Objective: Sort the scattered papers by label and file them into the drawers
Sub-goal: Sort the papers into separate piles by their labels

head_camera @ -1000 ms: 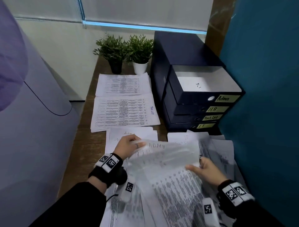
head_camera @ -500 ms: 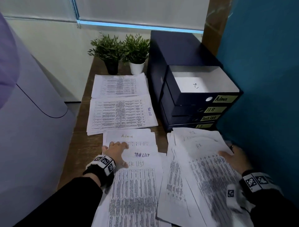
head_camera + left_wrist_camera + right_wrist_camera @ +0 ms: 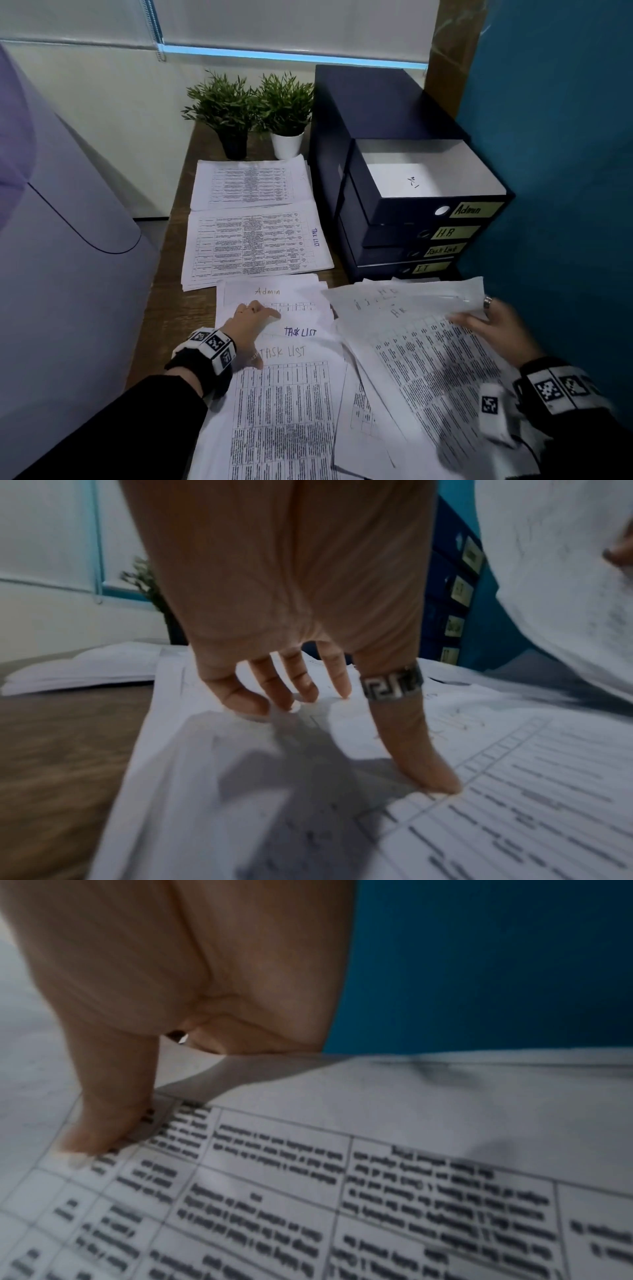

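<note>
I look down on a narrow wooden desk [image 3: 164, 308] strewn with printed sheets. My left hand [image 3: 248, 323] rests on the near left pile, fingers spread and fairly straight, fingertips [image 3: 298, 693] pressing a sheet headed "Admin" [image 3: 270, 293] while the thumb [image 3: 424, 764] presses the sheet headed "TASK LIST" [image 3: 284, 404] nearer me. Both sheets lie flat with their long axes running away from me, headings at the far end.

My right hand [image 3: 496, 329] pinches the right edge of a lifted bundle of "H.R" sheets [image 3: 421, 342], thumb [image 3: 103, 1110] on the printed face; the other fingers go behind the paper and I cannot tell how they lie. The bundle tilts up on its right side, long axis running away from me and slightly leftward, heading at the far end.

Farther back, two stacks lie crosswise, long axes left to right: the nearer is marked "TASK LIST" along its right edge [image 3: 253, 243], the farther [image 3: 250, 181] lies just beyond it. To their right stands a dark drawer unit [image 3: 383, 113], fronts labelled Admin, H.R, Task List, IT from top down. The Admin drawer [image 3: 404, 209] is pulled open toward me with a white sheet inside. Two potted plants [image 3: 253, 102] stand at the desk's far end.
</note>
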